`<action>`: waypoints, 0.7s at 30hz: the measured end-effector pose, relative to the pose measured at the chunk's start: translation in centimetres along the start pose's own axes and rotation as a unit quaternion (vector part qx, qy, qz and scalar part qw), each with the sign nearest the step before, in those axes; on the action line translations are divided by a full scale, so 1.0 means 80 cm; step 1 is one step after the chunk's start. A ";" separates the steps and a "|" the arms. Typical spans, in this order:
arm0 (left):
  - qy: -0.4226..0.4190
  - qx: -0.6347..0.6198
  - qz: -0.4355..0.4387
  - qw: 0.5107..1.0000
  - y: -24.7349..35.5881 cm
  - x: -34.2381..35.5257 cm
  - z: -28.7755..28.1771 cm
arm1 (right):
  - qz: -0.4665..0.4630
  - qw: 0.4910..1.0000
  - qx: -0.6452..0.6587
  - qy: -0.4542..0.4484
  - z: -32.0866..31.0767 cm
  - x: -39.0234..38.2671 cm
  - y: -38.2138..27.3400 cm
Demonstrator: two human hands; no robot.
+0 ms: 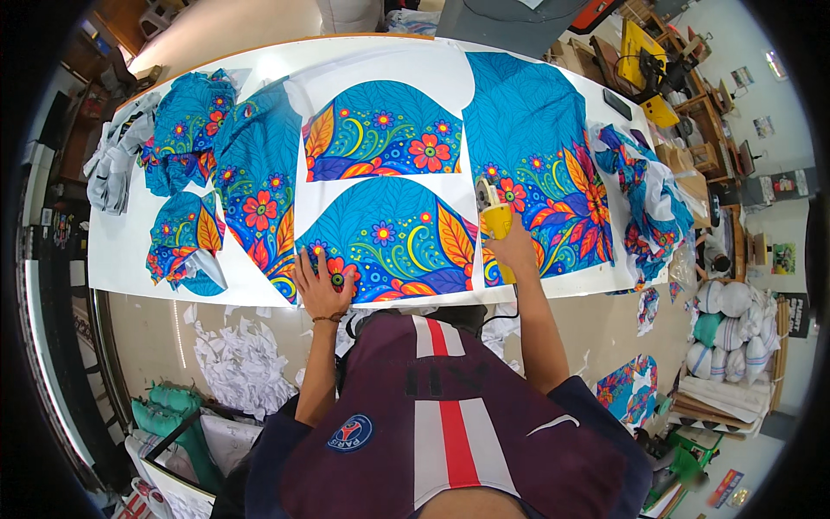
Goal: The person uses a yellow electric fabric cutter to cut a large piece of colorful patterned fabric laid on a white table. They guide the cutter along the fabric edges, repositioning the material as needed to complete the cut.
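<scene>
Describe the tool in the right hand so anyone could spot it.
Find the long white table spread with teal floral fabric. Right of its middle, the right hand grips a yellow handheld tool with a greyish head. It is the only tool over the fabric; other yellow equipment stands beyond the table's far right edge.

Bright light washes the table [121, 251] here; its long edges bow, black rings the view, and detail past its right end looks perhaps soft.

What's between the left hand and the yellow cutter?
In the head view: flowery blue cloth, then a narrow white strip by the cutter.
</scene>
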State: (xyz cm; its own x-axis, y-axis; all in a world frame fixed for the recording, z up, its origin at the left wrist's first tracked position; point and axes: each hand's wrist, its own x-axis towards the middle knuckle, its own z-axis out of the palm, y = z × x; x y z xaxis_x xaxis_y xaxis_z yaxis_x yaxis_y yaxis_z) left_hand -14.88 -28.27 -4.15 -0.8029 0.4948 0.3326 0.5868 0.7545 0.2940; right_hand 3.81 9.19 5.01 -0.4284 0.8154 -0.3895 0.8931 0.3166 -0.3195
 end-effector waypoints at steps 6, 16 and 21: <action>-0.017 -0.012 -0.006 1.000 -0.003 -0.001 0.002 | -0.018 1.000 0.002 0.022 0.004 0.063 -0.012; 0.005 -0.026 0.002 1.000 0.005 0.006 -0.010 | -0.026 1.000 -0.004 0.006 -0.023 0.142 -0.067; 0.002 -0.030 -0.007 1.000 0.008 0.009 -0.011 | -0.033 0.999 0.006 0.005 -0.028 0.175 -0.082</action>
State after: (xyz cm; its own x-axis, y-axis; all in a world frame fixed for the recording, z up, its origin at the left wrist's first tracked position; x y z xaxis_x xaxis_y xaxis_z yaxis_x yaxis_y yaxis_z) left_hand -15.01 -27.81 -2.96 -0.8108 0.4820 0.3320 0.5806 0.7338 0.3527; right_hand -7.73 19.64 3.60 -0.4858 0.7970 -0.3589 0.8609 0.3651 -0.3543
